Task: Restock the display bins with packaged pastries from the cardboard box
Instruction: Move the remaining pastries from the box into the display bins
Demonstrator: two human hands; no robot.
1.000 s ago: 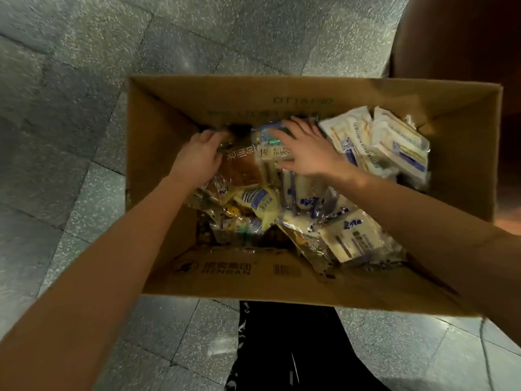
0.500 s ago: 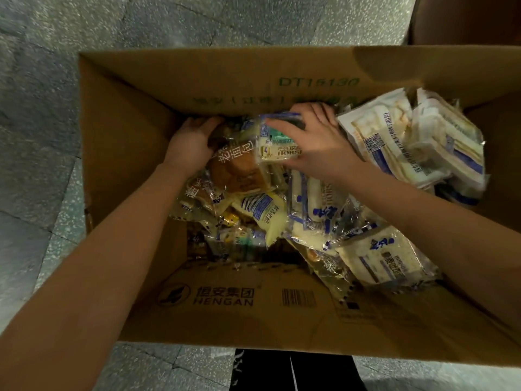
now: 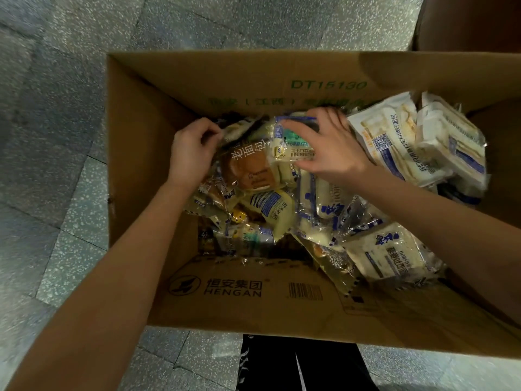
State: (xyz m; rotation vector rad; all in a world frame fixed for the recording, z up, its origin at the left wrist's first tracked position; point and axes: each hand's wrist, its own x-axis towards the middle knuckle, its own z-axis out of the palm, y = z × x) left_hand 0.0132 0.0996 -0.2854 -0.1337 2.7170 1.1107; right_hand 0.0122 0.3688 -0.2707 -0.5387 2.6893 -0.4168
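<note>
An open cardboard box [image 3: 231, 294] sits on the floor, holding several packaged pastries in clear and white wrappers. My left hand [image 3: 191, 150] reaches into the far left of the pile and pinches the edge of a clear wrapper holding a brown bun [image 3: 248, 170]. My right hand [image 3: 329, 148] grips a pale pastry pack with a green and blue label [image 3: 287, 145] near the box's far wall. White and blue toast packs [image 3: 394, 142] are stacked at the right. More packs [image 3: 386, 255] lie toward the near right corner.
Grey speckled stone tiles [image 3: 56, 136] surround the box. A dark brown object [image 3: 473, 21] stands beyond the box's far right corner. Dark trousers [image 3: 296, 365] show below the near box wall. No display bins are in view.
The view has drawn closer to the box, then shifted slightly. My right hand's fingers have closed round the green-labelled pack and my left hand has curled onto the bun's wrapper.
</note>
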